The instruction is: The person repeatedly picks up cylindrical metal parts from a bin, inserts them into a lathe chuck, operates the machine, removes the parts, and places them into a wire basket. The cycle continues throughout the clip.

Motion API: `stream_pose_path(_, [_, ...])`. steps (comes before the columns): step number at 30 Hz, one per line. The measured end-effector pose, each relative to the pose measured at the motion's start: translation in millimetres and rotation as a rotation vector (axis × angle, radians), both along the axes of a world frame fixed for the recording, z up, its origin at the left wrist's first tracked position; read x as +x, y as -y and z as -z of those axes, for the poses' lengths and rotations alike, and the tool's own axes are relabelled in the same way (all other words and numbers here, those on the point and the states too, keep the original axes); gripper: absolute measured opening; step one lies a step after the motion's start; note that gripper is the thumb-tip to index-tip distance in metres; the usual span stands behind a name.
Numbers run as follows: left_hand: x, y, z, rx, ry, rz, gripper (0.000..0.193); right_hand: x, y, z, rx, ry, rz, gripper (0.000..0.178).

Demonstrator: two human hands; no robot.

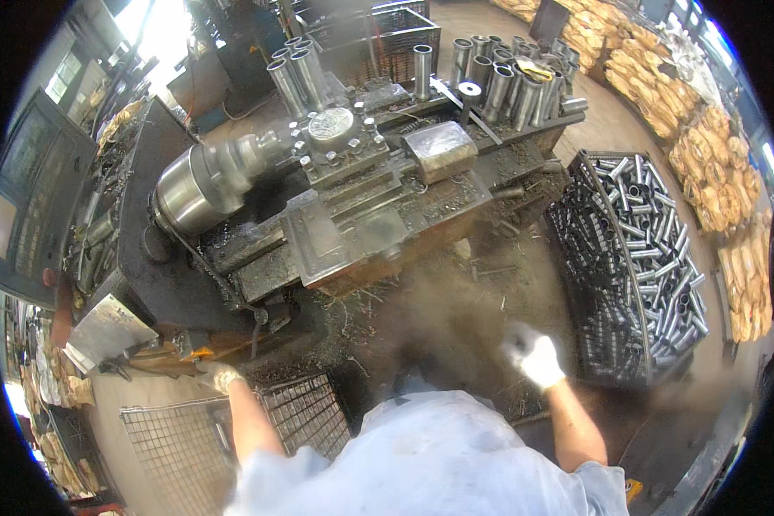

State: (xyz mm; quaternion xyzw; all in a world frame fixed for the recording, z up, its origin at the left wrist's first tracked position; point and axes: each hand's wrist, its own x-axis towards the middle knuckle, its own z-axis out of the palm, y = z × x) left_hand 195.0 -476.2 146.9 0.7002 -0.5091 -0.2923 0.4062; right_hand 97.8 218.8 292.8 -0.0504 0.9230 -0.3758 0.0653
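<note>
A large metal lathe (387,224) stands in front of me, its bright round chuck (199,185) at the left and a square bolted tool post (332,129) beside it. My left hand (218,376), in a pale glove, is low at the left, close to the lathe's base and a small yellow-orange part (199,353). Whether it touches or grips anything there is too small to make out. My right hand (535,357), in a white glove, hangs out to the right, short of a mesh bin. Motion smears its fingers, and nothing shows clearly in it.
Several steel tubes (497,90) stand upright on the lathe's far right end, and more (297,73) behind the tool post. The mesh bin (623,258) at the right holds many short tubes. A wire basket (305,413) lies by my left arm. Tan bundles (718,163) line the far right.
</note>
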Motion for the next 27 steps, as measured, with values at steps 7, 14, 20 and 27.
stream_pose_path(7, [33,52,-1,-0.021,0.329,0.25,0.056,-3,-21,68,0.023,0.312,0.012,0.047])
stream_pose_path(14, [-92,-108,90,-0.064,0.3,0.66,0.051,-23,-113,121,0.022,0.185,0.049,0.052])
stream_pose_path(20, [-177,-372,169,1.056,0.502,1.095,0.048,-71,-253,131,-0.02,0.338,0.282,0.052])
stream_pose_path(27, [-343,-740,136,0.43,0.796,2.215,0.03,-163,-532,180,-0.157,-0.085,0.65,0.048])
